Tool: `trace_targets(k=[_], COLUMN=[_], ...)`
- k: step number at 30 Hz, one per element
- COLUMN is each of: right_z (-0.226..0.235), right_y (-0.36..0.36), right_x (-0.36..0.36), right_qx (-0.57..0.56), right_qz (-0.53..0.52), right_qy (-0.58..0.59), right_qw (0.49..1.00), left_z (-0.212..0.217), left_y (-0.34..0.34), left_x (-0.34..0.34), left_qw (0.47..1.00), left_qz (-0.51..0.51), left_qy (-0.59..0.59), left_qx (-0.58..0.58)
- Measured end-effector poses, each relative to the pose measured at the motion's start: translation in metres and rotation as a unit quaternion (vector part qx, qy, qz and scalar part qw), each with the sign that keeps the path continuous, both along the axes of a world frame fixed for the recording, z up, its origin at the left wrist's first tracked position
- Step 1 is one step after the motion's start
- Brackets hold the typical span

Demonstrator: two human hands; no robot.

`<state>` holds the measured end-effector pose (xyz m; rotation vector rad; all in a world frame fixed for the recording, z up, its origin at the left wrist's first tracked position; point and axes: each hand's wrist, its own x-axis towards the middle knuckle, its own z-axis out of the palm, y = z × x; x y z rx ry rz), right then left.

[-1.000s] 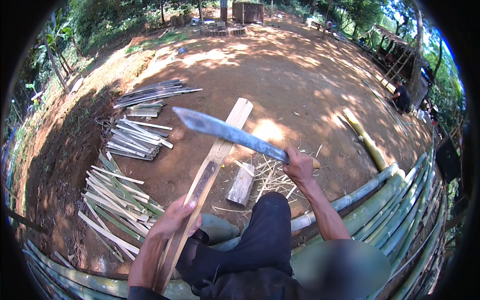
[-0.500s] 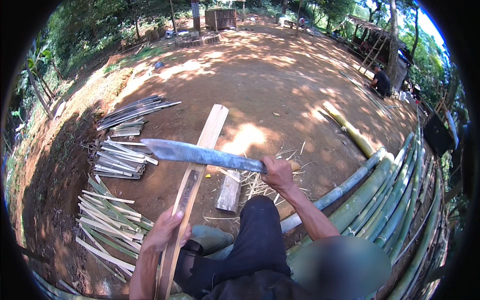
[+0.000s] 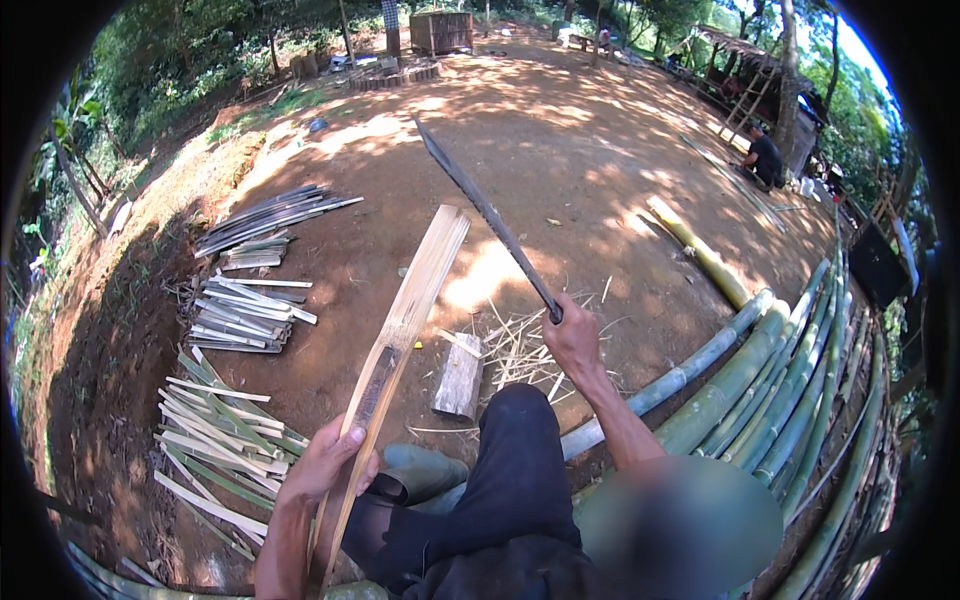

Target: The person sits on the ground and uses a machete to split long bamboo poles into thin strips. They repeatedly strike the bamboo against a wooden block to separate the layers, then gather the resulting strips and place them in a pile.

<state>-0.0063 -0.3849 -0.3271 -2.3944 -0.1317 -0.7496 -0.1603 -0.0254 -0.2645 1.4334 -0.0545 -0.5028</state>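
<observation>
My left hand (image 3: 327,462) grips the near end of a long split bamboo slat (image 3: 412,303) that slants up and away over the dirt. My right hand (image 3: 573,336) holds the handle of a long dark machete (image 3: 482,208), its blade raised and pointing away to the upper left, to the right of the slat's far end and apart from it. Below the slat a short wood block (image 3: 459,375) stands on the ground among thin bamboo shavings (image 3: 520,350). My dark-trousered leg and a green rubber boot (image 3: 425,470) lie between the hands.
Piles of cut bamboo strips (image 3: 240,320) lie on the left, darker ones (image 3: 270,212) farther back. Whole green bamboo poles (image 3: 790,390) are stacked on the right. A person (image 3: 765,158) crouches at the far right by a wooden shelter. A crate (image 3: 441,31) stands in the distance.
The machete has swung up from lying flat across the slat to pointing away, raised. My right hand has shifted right. The left hand keeps its hold on the slat.
</observation>
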Motion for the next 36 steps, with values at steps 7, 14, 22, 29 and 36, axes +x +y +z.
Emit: trace_targets(k=[7,14,22,29,36], right_z=[-0.015,-0.011,-0.023,-0.022,-0.016], right_y=[0.009,-0.014,0.019,-0.003,0.010], right_x=[-0.014,0.025,-0.020,0.021,-0.005], right_qx=[-0.188,-0.040,-0.124,-0.087,-0.081], right_qz=[0.138,-0.076,0.114,-0.024,0.031], right_qy=[-0.126,0.125,-0.112,-0.030,-0.069], right_qw=[0.964,0.988,0.979,0.995,0.994], left_z=[-0.001,-0.002,-0.007,-0.007,-0.018], left_y=[-0.008,-0.003,-0.003,-0.004,-0.008], left_x=[0.007,-0.002,0.014,0.005,0.013], left_qw=[1.000,0.998,0.997,0.995,0.999], left_qz=[0.020,0.015,0.007,-0.008,0.011], left_qy=[0.017,0.052,0.056,0.059,0.004], left_qx=[-0.015,-0.036,-0.049,-0.074,0.043])
